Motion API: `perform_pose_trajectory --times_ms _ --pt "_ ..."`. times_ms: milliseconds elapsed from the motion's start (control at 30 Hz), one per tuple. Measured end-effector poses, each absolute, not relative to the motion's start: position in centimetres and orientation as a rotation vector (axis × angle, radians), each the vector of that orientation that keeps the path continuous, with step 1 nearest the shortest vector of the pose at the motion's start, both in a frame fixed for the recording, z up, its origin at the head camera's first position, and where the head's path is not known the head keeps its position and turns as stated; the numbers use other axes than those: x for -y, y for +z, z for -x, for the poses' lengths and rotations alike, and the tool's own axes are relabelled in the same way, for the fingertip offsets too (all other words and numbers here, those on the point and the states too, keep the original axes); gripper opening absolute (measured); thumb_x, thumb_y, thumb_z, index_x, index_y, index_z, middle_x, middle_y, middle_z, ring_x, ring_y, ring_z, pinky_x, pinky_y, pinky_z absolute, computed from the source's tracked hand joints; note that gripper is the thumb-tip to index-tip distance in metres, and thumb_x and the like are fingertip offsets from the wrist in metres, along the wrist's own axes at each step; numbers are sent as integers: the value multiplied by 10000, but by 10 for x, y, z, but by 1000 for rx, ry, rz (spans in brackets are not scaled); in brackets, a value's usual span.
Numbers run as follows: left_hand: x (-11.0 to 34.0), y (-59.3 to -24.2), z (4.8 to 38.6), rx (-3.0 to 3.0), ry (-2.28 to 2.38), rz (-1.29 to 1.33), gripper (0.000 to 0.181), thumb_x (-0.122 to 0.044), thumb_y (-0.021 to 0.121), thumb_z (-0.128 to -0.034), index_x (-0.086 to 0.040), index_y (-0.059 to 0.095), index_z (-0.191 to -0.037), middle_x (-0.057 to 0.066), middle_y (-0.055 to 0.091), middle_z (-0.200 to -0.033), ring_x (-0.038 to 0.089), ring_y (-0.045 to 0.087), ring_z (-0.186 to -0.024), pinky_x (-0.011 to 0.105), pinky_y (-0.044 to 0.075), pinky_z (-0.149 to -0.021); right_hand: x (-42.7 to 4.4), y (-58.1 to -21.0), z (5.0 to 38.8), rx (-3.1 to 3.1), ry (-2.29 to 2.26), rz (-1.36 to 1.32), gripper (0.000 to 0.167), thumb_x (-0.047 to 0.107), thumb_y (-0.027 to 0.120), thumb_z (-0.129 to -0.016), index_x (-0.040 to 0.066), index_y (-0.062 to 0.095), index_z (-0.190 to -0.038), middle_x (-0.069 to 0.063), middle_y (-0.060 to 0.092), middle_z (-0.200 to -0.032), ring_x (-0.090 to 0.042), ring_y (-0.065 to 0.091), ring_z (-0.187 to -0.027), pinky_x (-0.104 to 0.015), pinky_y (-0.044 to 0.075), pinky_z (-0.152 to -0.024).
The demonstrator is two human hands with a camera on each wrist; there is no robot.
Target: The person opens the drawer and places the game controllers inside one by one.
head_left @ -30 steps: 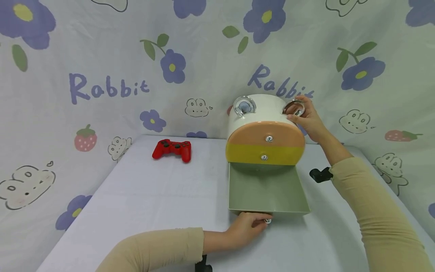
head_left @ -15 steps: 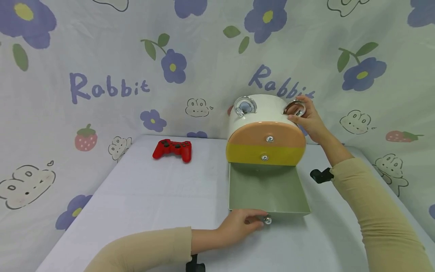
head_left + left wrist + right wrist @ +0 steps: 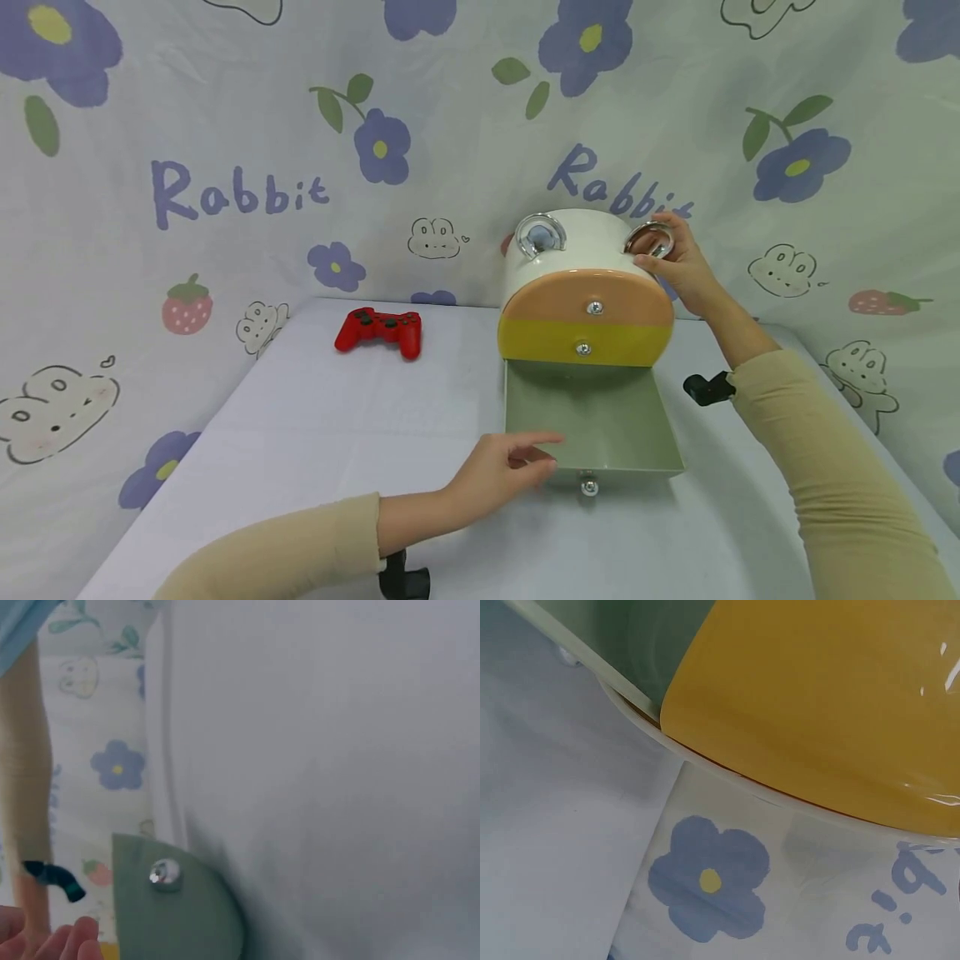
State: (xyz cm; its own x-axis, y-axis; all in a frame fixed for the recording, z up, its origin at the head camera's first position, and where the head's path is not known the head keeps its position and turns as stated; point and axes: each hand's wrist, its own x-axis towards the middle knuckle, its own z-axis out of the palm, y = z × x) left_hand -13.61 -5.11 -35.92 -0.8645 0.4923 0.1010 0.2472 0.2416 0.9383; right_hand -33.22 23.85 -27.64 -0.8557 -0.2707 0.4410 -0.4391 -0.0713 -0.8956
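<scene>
A small rounded chest of drawers with a white body [image 3: 585,237] stands on the table. Its bottom green drawer [image 3: 600,417] is pulled far out, and nothing lies inside. Left of the drawer's round knob [image 3: 589,486], my left hand [image 3: 491,475] hovers apart from it, fingers parted and empty. The left wrist view shows the green drawer front [image 3: 180,919] and its shiny knob [image 3: 166,875]. My right hand [image 3: 688,268] grips the chrome ring [image 3: 651,225] on the chest's right top. Above the green drawer, the yellow drawer front [image 3: 810,712] is closed, as is the orange one [image 3: 551,296].
A red game controller [image 3: 379,331] lies at the back left of the white-covered table [image 3: 420,400]. A second chrome ring [image 3: 527,237] sits on the chest's left top. Patterned cloth [image 3: 247,125] hangs behind the table.
My left hand has let go of the green drawer's knob and moved left and slightly up from it. The drawer stays out. My right hand keeps its hold on the ring.
</scene>
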Motion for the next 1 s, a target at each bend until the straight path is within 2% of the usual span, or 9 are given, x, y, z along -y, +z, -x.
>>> perform_pose_trajectory --times_ms 67,233,500,733,800,933,1000 --pt "56 -354 140 -2295 1702 -670 328 -108 622 -864 -52 610 -1187 147 686 -921 284 643 -693 192 481 -607 -239 -277 333 2049 2068 -797 529 -106 511 -866 273 407 -1219 41 558 -893 -61 544 -814 -121 457 -662" --pt "75 -352 163 -2346 1789 -562 356 -146 635 -859 -74 598 -1205 191 671 -928 316 641 -677 229 503 -605 -239 -277 333 2058 2063 -790 531 -105 511 -867 272 397 -1223 42 558 -904 -59 545 -838 -120 462 -686" --pt "115 -347 207 -2570 1917 -327 367 -159 632 -866 -128 589 -1230 160 674 -974 243 658 -700 244 520 -620 -239 -277 333 2064 2041 -790 528 -109 508 -865 259 393 -1225 45 565 -895 -54 554 -825 -124 458 -673" --pt "163 -358 257 -2973 1853 -126 378 -161 633 -866 -101 582 -1235 149 663 -1006 225 640 -748 160 453 -569 -239 -277 333 2050 2029 -814 528 -122 499 -863 255 409 -1222 46 572 -890 -56 555 -830 -125 460 -678" --pt "176 -362 268 -3051 1789 -36 398 -159 626 -869 -95 564 -1256 154 647 -1047 257 639 -805 188 451 -592 -238 -277 334 2048 2029 -823 534 -127 496 -862 264 413 -1216 45 572 -890 -54 557 -829 -124 462 -677" --pt "196 -367 285 -3113 1678 84 442 -148 605 -878 -74 510 -1304 194 573 -1171 321 580 -961 328 470 -764 -238 -278 334 2040 2045 -834 542 -137 488 -861 267 414 -1214 37 569 -893 -59 558 -828 -126 466 -669" --pt "203 -370 292 -3141 1630 116 452 -140 599 -881 -67 495 -1315 214 531 -1211 340 528 -1009 401 441 -839 -238 -278 335 2044 2042 -826 544 -140 486 -862 270 413 -1212 36 567 -895 -59 556 -827 -126 466 -663"
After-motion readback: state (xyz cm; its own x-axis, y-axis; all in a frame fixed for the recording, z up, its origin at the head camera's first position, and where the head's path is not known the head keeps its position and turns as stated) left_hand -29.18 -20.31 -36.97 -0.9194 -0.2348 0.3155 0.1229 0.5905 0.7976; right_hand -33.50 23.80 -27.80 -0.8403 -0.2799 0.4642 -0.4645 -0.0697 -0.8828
